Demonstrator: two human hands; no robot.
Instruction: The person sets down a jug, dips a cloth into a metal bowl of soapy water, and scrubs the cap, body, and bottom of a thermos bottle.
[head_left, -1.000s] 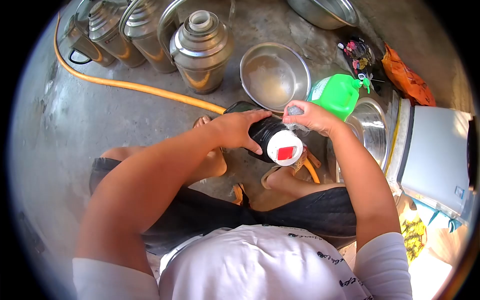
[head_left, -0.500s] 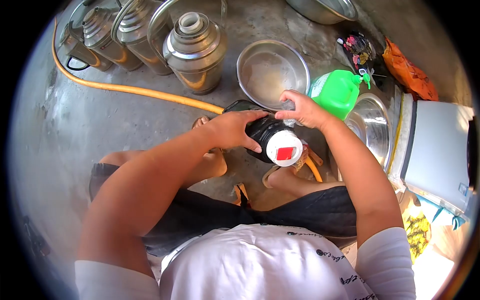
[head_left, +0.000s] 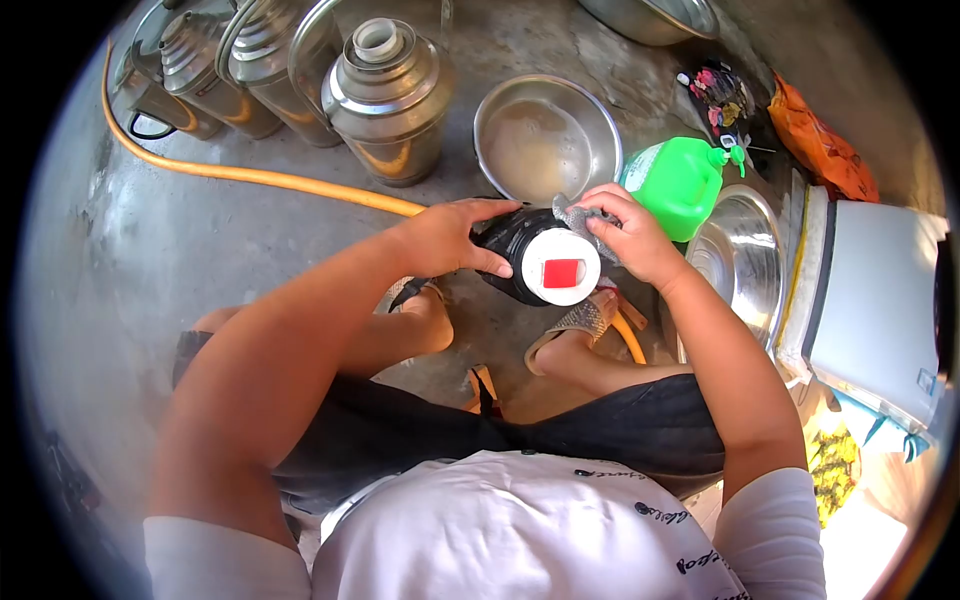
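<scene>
"From the head view, where are our fingers?"

"Our left hand (head_left: pixel 450 240) grasps the black container (head_left: pixel 510 250), with the thumb on the near side and the other fingers across the far side. Our right hand (head_left: pixel 640 235) pinches a grey scrubber (head_left: pixel 578 222) at the container's shoulder, just beside the white lid (head_left: pixel 560 248)."

"So the container lies between our two hands?"

"Yes, tilted, with the lid and its red patch (head_left: pixel 562 273) towards us. We can't tell whether its base meets the floor (head_left: pixel 300 230); our left fingers hide part of that side."

"Which step do we seem to be in?"

"We'd judge it as rubbing around the shoulder, one hand steadying and one working. The picture can't show how hard we press."

"And what would another stroke call for?"

"A firm left grip, we think, since the round side could roll or slip if wet. Our right fingers would need the scrubber flat against the curve, clear of our left fingertips."

"What surrounds our fingers?"

"Just beyond the right ones, a metal basin (head_left: pixel 547 140) with cloudy liquid; the green bottle (head_left: pixel 678 190) is beside it, near our right knuckles. Past our left fingers run the orange hose (head_left: pixel 280 182) and, farther out, a metal flask (head_left: pixel 390 100)."
</scene>
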